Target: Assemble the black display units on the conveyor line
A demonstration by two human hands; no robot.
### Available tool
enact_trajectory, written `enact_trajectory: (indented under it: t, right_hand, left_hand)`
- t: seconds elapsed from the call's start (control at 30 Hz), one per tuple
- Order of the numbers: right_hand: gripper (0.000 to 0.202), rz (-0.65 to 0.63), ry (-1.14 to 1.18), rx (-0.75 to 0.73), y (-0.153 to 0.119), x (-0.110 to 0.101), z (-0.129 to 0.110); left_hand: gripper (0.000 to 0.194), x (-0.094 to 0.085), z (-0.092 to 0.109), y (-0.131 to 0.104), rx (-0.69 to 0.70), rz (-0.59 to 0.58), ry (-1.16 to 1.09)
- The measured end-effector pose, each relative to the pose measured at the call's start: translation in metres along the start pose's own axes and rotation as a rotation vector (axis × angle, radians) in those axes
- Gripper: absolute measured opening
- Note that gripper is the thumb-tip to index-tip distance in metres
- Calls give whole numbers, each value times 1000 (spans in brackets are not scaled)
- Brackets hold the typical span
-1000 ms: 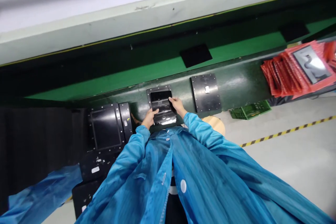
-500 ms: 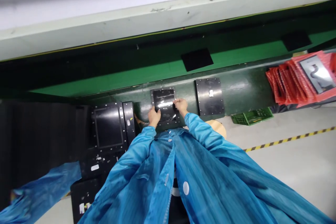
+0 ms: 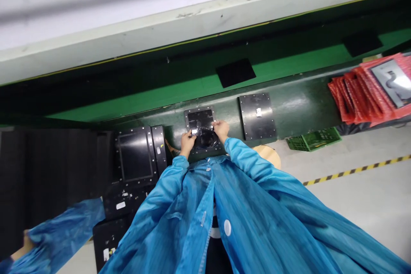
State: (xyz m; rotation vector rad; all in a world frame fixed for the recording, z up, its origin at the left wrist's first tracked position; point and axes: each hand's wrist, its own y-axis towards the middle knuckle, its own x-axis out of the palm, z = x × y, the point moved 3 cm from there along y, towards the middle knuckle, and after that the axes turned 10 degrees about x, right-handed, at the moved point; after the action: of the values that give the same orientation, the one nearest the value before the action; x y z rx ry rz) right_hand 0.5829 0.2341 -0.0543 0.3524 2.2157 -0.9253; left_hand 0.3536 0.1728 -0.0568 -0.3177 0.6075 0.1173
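Evidently, a glossy dark sheet [image 3: 203, 118] lies over a studded black plate [image 3: 206, 151], both hands at its edges.

It sits within the plate's border on the dark green bench [image 3: 224, 113], just in front of the person, so placing looks well along; the uneven glare on the nearer half suggests it is not yet flat, and neither hand is off it. Its long axis runs from the body toward the bench's far side, the far end leaning slightly left. The left hand [image 3: 187, 142] has thumb and fingers slightly apart at the left edge; the right hand [image 3: 221, 130] has its fingertips drawn together at the right edge. Whether either truly pinches the sheet, I cannot tell.
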Motion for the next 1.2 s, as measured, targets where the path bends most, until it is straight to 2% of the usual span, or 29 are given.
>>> enact_trajectory:
  t: [0.13,0.27,0.33,0.47,0.6,0.73,0.8,0.93,1.07,1.2]
  right_hand:
    - [21,-18,-94,18,-1,-6,-10]
    - [13,-60,-103,-171,-7,-13,-2]
    - [25,-66,-100,-235,-16,-17,15]
    - [36,-90,-134,-144,-34,-23,65]
    - [35,-211,-177,-106,-43,-23,90]
    - [34,-221,-219,-74,-43,-23,89]
    - [31,-220,-258,-107,-43,-22,86]
    - [28,-233,-355,-193,-43,-18,81]
    - [30,-264,-385,-235,-43,-20,83]
    - [32,-357,-433,-278,-34,-33,84]
  left_hand:
    - [55,3,6,-4,-1,16,60]
    - [72,-8,9,-24,-36,96,319]
    - [77,-15,6,-33,-86,22,428]
    - [49,-21,-3,-48,-132,-242,538]
    - [35,-23,-10,-52,-100,-294,572]
    - [33,-20,-17,-51,-233,-308,517]
    - [35,-19,-18,-49,-299,-288,484]
    - [34,-19,-13,-45,-341,-227,473]
    - [31,-22,-13,-55,-305,-230,466]
    - [24,-27,-14,-69,-276,-313,470]
